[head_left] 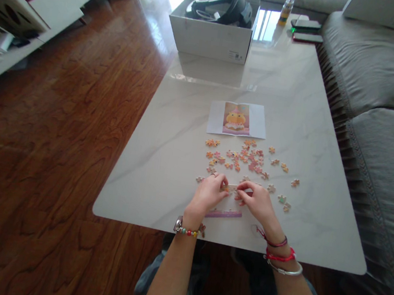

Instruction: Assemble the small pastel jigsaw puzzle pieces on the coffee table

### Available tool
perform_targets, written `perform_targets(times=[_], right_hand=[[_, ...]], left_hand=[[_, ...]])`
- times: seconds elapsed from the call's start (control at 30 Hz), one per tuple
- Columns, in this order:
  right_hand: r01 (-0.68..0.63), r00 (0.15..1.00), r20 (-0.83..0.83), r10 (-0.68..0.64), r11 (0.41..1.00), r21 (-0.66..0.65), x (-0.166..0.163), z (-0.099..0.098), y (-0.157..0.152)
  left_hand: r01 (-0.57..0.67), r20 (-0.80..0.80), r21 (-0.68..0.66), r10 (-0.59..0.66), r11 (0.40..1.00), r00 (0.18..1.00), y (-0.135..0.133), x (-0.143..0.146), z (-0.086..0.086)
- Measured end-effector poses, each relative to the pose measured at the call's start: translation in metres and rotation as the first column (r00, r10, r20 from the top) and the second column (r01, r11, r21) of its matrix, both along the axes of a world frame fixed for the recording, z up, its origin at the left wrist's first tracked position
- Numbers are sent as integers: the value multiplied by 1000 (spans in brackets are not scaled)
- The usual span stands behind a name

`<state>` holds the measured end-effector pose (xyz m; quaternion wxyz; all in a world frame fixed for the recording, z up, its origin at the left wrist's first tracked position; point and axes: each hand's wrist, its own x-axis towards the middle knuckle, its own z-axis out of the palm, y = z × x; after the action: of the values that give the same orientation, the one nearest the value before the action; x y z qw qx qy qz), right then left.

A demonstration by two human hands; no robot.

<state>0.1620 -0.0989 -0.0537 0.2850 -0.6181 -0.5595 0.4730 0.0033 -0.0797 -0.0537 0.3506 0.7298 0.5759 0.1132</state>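
Note:
My left hand [212, 191] and my right hand [254, 197] are close together over the near part of the table. Their fingers are pinched at either end of a small group of joined jigsaw puzzle pieces [229, 189], partly covered by the fingertips. Just below lies a joined purple strip of puzzle pieces [225, 214], its left end beside my left wrist. Loose puzzle pieces [255, 162] in orange, pink and yellow are scattered beyond my hands. Behind them, a white sheet with a printed picture [237, 119] lies flat.
On the white marbled table [166, 163], a grey-white box [211, 38] holding a black headset [224, 8] stands at the far end. A bottle [286, 8] and two phones [307, 37] are at the far right. A grey sofa [389, 144] runs along the right.

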Motion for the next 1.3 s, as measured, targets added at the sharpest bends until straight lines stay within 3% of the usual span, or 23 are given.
perform_targets(times=[0.1,0.27,0.43,0.63,1.03,1.3], right_hand=[[17,999,-43,-17,1000,-10,0,-3,0],[38,997,65,-39,999,20,1,-4,2],[47,993,-106,-57,995,-88,-1,-3,0],[27,998,65,-22,997,-74,-1,-3,-1],[101,995,-3,-103,977,-189,-1,-4,-1],[102,992,81,-92,986,-134,-5,1,0]], left_hand=[[2,1,-13,-2,1000,1000,0,0,0],[-3,4,-11,3,1000,1000,0,-1,-1],[-1,2,-9,1,1000,1000,0,-1,0],[4,-25,-14,-4,1000,1000,1,1,2],[-5,-17,-16,4,1000,1000,2,1,2],[-2,-26,-19,2,1000,1000,2,1,4]])
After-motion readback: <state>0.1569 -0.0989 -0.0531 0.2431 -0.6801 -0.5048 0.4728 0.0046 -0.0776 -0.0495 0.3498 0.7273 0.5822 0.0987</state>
